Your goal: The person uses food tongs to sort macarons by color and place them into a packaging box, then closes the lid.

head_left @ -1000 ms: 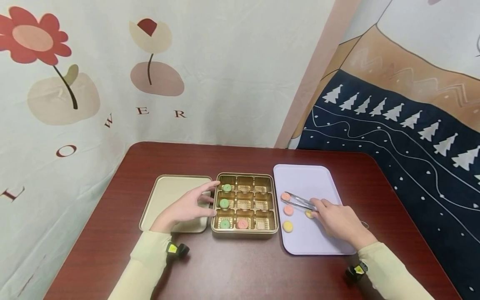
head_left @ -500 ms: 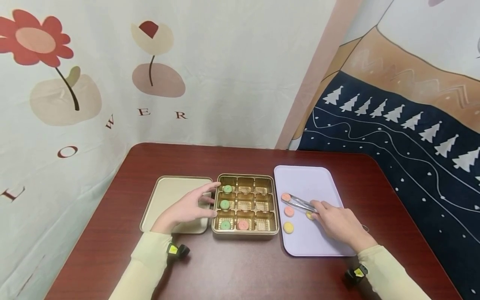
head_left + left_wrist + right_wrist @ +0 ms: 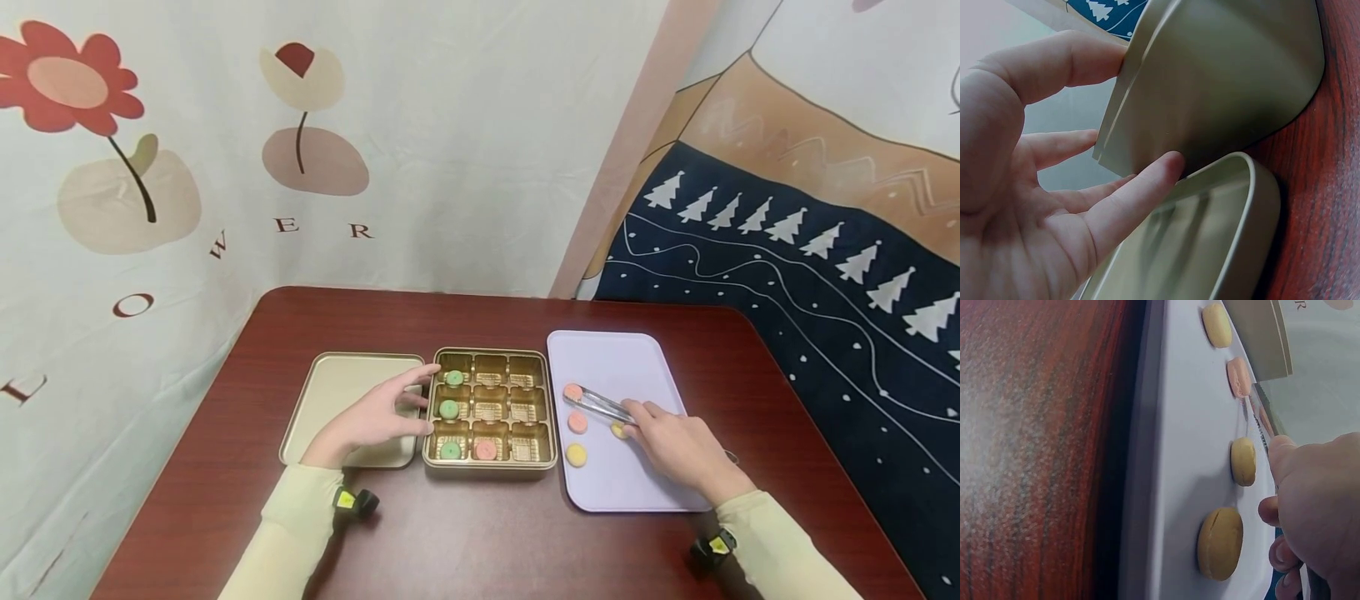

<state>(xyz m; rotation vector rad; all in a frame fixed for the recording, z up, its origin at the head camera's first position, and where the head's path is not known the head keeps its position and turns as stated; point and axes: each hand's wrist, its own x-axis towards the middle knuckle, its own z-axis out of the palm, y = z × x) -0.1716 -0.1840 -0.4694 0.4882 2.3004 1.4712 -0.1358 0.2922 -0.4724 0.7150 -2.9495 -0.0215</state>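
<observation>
My left hand (image 3: 378,412) spreads its fingers against the left wall of the gold tin (image 3: 489,463); in the left wrist view the fingertips touch that wall. Green macarons (image 3: 450,408) fill the tin's left column, one per compartment. A pink macaron (image 3: 486,450) lies in its front middle compartment. With my right hand (image 3: 671,442) I grip metal tongs (image 3: 609,403), whose tips are around another pink macaron (image 3: 573,391) on the lilac tray (image 3: 622,358). Close by lie a pink macaron (image 3: 577,422) and a yellow macaron (image 3: 576,454). My hand partly covers another yellow macaron (image 3: 618,430).
The tin's pale gold lid (image 3: 337,383) lies to its left, partly under my left hand. In the right wrist view a further yellow macaron (image 3: 1220,544) sits near the hand. A printed curtain (image 3: 465,167) hangs behind the dark red table (image 3: 480,533).
The tong tips have closed in from a wider spread to around the far pink macaron. My left hand stays at the tin's side.
</observation>
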